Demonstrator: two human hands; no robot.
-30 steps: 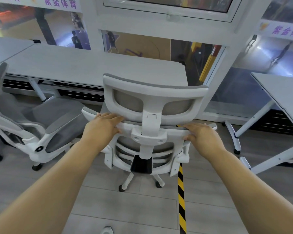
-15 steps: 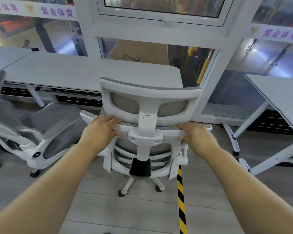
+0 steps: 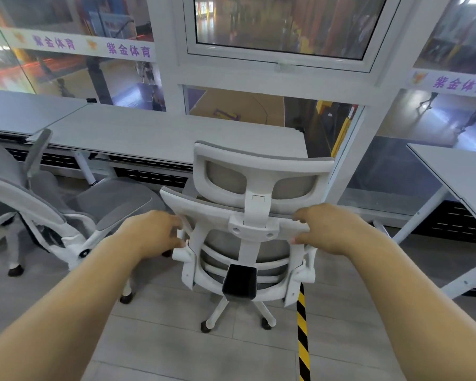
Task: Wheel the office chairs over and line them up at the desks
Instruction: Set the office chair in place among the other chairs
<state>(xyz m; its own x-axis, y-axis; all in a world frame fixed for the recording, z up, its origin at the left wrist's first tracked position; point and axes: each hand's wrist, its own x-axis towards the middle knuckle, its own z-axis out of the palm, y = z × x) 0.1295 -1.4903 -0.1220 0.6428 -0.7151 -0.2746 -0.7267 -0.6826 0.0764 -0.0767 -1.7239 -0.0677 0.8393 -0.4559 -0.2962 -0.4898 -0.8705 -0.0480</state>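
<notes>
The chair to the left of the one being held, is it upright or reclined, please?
Reclined. The grey chair on the left has its backrest leaning far back, unlike the upright held chair.

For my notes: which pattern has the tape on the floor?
Yellow and black diagonal stripes on the floor tape, head view.

Clearance list, my view:
- Chair in front (image 3: 254, 215): backrest fills centre; my left hand (image 3: 151, 233) and right hand (image 3: 329, 229) at its two edges.
- Desk (image 3: 162, 133) just beyond chair, edge blocks fwd path above seat level.
- 2nd chair (image 3: 74, 215), reclined, close on L side; narrow gap btwn the two.
- R side: open floor (image 3: 349, 320) btwn chair and right desk (image 3: 462, 177); its legs slant into that gap.
- Striped floor tape (image 3: 302, 336) flat, no obstruction.
</notes>
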